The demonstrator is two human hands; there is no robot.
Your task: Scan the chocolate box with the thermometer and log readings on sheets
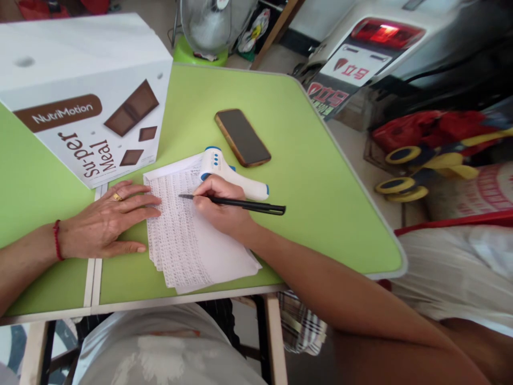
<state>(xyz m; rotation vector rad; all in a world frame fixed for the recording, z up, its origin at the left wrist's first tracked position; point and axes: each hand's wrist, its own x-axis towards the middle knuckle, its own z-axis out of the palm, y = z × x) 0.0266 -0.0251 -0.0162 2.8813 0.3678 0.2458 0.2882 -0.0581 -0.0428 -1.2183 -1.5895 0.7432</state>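
My left hand lies flat on the green table, fingers spread. Its fingertips rest on the left edge of a stack of paper sheets covered in rows of small handwriting. My right hand is closed around a black pen, with the tip at the written part of the top sheet. The right part of that sheet is blank. Just beyond my right hand lies a white and blue infrared thermometer, partly hidden by the hand. A smartphone in a brown case lies farther back.
A large white NutriMotion box stands at the left on the green table. Past the far edge is a fan. A vehicle with a red tail light stands at the back right. Light-coloured clothing shows at the right edge.
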